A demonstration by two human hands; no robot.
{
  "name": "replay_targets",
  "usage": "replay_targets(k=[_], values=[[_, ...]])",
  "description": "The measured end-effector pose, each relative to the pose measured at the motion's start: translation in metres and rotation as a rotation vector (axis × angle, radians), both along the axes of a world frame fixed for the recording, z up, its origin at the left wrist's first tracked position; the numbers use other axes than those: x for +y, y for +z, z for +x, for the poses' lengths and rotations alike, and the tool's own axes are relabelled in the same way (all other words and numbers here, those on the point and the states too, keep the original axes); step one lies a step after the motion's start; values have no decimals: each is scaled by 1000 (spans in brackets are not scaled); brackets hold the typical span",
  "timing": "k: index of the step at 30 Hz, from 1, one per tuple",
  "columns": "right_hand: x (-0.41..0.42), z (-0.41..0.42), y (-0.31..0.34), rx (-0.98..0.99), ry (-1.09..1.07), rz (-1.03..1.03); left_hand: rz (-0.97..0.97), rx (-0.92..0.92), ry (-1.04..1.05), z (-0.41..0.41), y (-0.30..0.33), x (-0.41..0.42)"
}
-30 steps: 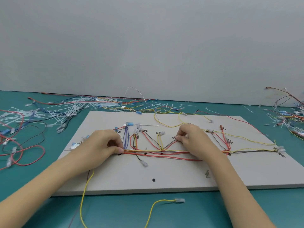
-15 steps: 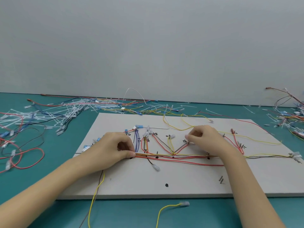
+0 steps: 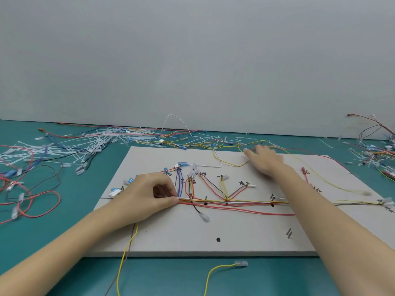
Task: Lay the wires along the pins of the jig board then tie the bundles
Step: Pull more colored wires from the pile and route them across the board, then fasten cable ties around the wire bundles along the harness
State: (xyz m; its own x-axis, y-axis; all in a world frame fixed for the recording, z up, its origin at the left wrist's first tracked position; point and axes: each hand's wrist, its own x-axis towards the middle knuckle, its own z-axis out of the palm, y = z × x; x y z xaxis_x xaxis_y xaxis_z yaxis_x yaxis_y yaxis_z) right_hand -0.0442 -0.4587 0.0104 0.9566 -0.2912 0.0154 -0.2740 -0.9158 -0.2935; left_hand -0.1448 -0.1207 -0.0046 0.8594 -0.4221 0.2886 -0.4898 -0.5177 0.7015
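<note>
Left fingers [image 3: 171, 194] pinching the wire bundle [image 3: 235, 202] end; right fingers [image 3: 251, 151] spread, far beyond it.

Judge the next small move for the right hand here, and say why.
Probably pick up the loose yellow wire at the board's far edge: the right hand reaches there with fingers open, while the left hand pinches the wire bundle.

From my feed, the jig board [image 3: 235, 238] looks a matt, pale grey sheet, smooth like painted fibreboard, with handwritten ink marks. The wires [image 3: 235, 202] on it wear glossy plastic insulation, ending in clear plastic sleeves. The cable ties [image 3: 94, 144] look translucent white plastic. The worktop [image 3: 171, 278] I read as smooth teal matting with a slight sheen. The wall [image 3: 192, 60] looks flat matt grey.
</note>
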Motion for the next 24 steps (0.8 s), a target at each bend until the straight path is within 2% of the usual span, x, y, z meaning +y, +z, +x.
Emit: replay_targets(k=[3,7,9,10,12,14,15,19,22,24], values=[[32,-1,-7,-68,135,89,-1,-18,2,-2,0,-1],[63,-8,-1,-156,97,-253,-2,-18,6,-2,0,0],[76,-12,3,-222,89,-271,-1,-27,4,-3,-1,0],[81,-13,4,-266,132,-226,1,-31,2,-3,-1,0],[91,-13,3,-281,284,38,0,-40,1,-3,-2,0],[99,-12,1,-118,383,278,-2,-50,1,-3,-2,1],[99,-8,1,-56,394,310,-2,-53,-1,-3,-3,1],[83,16,4,7,361,280,0,-60,-5,-4,-3,1],[58,23,-2,-128,167,99,0,-60,-4,-4,-4,1],[51,19,-6,-188,83,47,6,-61,-6,-4,-4,2]])
